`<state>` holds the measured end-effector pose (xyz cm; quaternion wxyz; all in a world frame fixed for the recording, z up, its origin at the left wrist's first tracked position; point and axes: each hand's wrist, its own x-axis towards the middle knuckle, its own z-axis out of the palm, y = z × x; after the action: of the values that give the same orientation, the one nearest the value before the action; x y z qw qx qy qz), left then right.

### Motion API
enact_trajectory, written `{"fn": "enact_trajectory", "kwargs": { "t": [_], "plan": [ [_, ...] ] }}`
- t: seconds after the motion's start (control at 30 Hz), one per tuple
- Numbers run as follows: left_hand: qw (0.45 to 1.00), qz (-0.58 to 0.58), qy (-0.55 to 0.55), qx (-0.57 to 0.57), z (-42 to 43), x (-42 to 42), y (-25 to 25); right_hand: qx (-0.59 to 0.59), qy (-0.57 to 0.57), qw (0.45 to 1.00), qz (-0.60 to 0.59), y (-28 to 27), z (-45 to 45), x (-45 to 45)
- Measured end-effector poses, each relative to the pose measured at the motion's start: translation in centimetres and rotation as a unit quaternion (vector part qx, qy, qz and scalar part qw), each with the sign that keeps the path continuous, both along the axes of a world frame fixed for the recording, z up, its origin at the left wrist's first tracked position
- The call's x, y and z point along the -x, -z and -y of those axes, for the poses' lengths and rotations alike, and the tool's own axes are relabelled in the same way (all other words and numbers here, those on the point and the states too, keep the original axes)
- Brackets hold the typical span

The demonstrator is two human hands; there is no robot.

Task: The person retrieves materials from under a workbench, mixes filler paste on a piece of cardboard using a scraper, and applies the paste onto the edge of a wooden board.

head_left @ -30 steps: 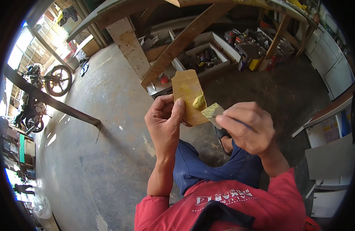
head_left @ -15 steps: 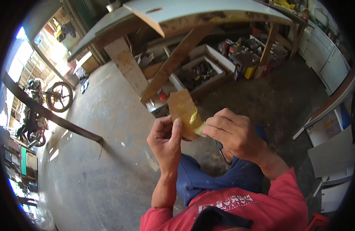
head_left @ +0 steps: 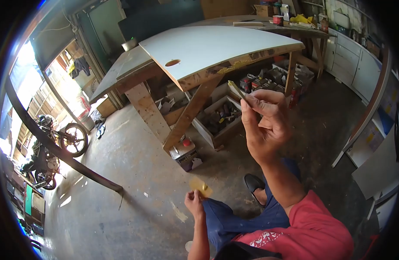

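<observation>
My left hand point(head_left: 194, 203) is down near my knee, its fingers closed on one edge of a flat tan piece point(head_left: 201, 187) that carries a dab of yellow paste. Raised in front of me, my right hand point(head_left: 269, 121) pinches a thin, narrow spreader point(head_left: 236, 89) with yellow paste at its tip. Beyond that tip is a white-topped board point(head_left: 225, 45) with a round hole near its left corner. Brown stains and a streak of yellow paste point(head_left: 234, 66) mark the board's front edge. The spreader appears apart from the edge, though depth is hard to judge.
Slanted wooden legs point(head_left: 195, 115) support the bench. Below it stand a metal can point(head_left: 185, 156) and an open box of odds and ends point(head_left: 221, 119). A dark pole point(head_left: 84, 170) crosses at left before a motorcycle point(head_left: 74, 139). Leaning panels point(head_left: 377, 167) stand at right.
My hands have parted: the left has gone down with the tan piece, the right has risen toward the board's edge with the spreader. My view has tilted up, showing more of the bench.
</observation>
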<state>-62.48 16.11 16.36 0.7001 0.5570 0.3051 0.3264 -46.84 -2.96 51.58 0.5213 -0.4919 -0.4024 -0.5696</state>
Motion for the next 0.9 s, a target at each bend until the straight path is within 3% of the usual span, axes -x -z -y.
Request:
{"fn": "enact_trajectory", "kwargs": {
  "t": [0.1,0.2,0.4,0.47,0.67,0.73,0.77,0.9],
  "plan": [
    [0.998,-0.049,-0.028,0.011,1.0,1.9,6.3,-0.076,-0.082,0.991,-0.069,-0.3,-1.5,0.3],
    [0.997,-0.062,-0.038,0.020,2.3,2.9,7.6,-0.117,-0.158,0.975,-0.099,-0.4,-2.3,0.3],
    [0.998,-0.055,-0.039,0.001,2.3,3.2,8.3,-0.107,-0.089,0.990,-0.032,-0.1,-2.8,-0.7],
    [0.998,-0.046,-0.041,0.012,2.5,3.3,8.1,-0.089,-0.007,0.996,0.004,0.1,-3.2,-1.3],
    [0.999,-0.020,-0.026,0.035,2.6,3.8,7.3,-0.134,-0.054,0.989,0.002,1.0,-4.0,-1.5],
    [0.999,-0.013,-0.025,0.037,2.5,3.9,7.4,0.007,0.038,0.996,0.076,0.8,-3.5,-1.1],
    [0.999,-0.015,-0.022,0.033,2.4,3.9,7.6,0.057,0.062,0.995,0.057,0.9,-3.5,-0.6],
    [0.999,-0.019,-0.007,0.027,2.0,4.1,8.1,0.098,0.118,0.987,0.048,0.1,-4.1,-0.3]
  ]
}}
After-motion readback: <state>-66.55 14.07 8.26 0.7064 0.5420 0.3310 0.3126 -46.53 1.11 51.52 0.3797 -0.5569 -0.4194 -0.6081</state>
